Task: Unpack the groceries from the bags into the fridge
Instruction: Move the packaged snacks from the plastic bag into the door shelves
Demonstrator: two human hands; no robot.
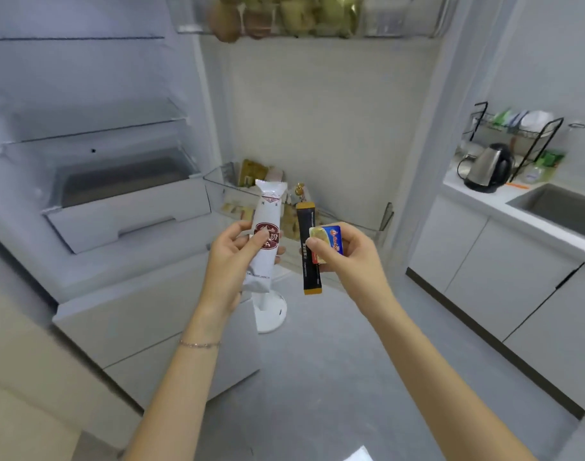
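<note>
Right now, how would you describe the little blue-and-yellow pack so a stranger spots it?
Start at the open fridge door, then drop to the right hand in front of it. That hand pinches a long black sachet and, over it, the blue-and-yellow pack: small, flat and squarish, unlike the tall white packet in the left hand.

white packet (268,211): 1 | black stick packet (309,271): 1 | butter portion (331,240): 1 | kettle (487,168): 1 | kiwis (297,15): perhaps six, blurred
</note>
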